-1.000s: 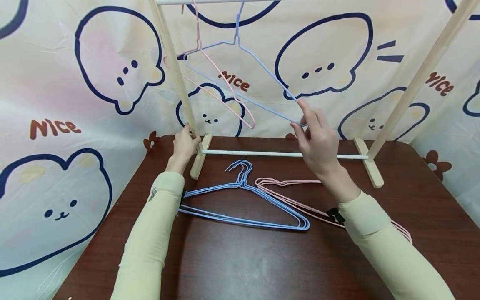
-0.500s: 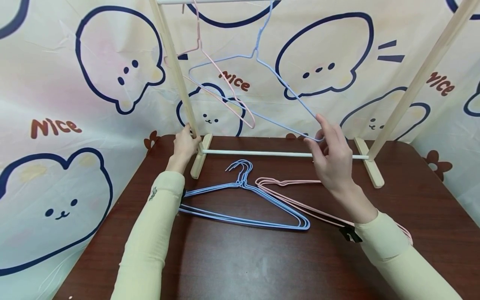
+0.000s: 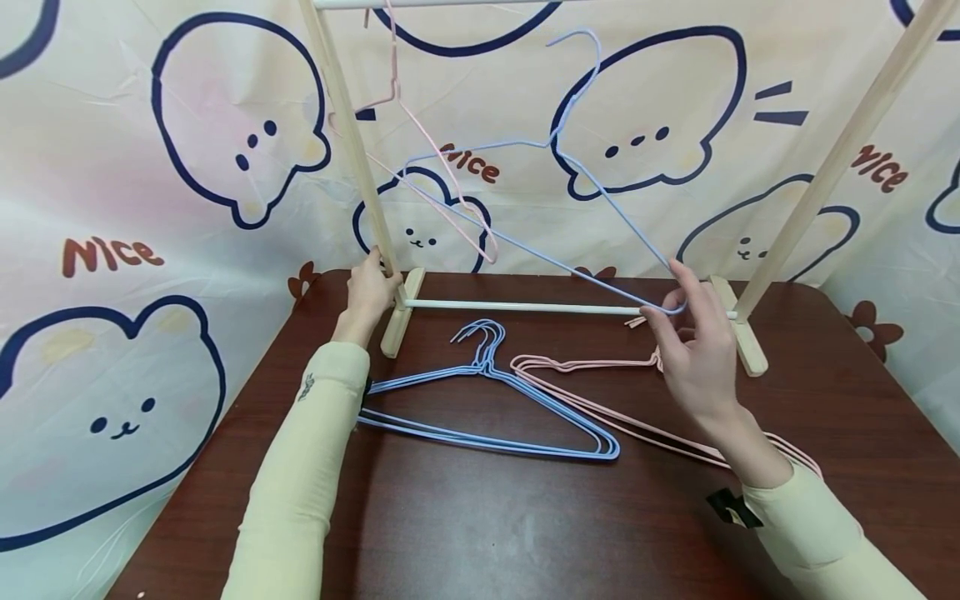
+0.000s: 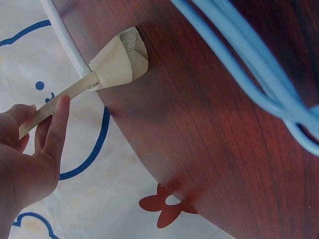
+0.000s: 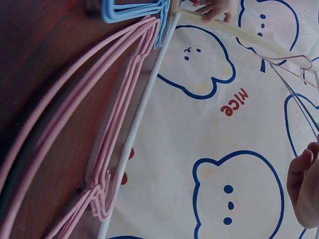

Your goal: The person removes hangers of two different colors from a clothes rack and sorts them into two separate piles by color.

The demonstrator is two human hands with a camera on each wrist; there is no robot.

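Observation:
My right hand (image 3: 701,350) pinches a blue clothes hanger (image 3: 618,208) by its lower right corner. The hanger is tilted in the air, its hook (image 3: 585,37) apart from and below the top rail (image 3: 442,3). In the right wrist view, my right hand (image 5: 304,191) shows only at the edge. My left hand (image 3: 369,292) grips the left wooden post (image 3: 352,142) of the rack just above its foot; in the left wrist view, thumb and fingers are round that post (image 4: 75,88). A pink clothes hanger (image 3: 431,129) hangs from the rail at the left.
Several blue hangers (image 3: 495,446) lie stacked on the brown table (image 3: 480,533). Right of them lies a pile of pink hangers (image 3: 607,408), partly behind my right arm. A white lower bar (image 3: 517,307) joins the rack's feet, with a printed cloth (image 3: 187,250) behind.
My right hand has moved right and down with the blue hanger, whose hook has come away from the top rail. The pink hanger has swung slightly. My left hand has stayed on the post.

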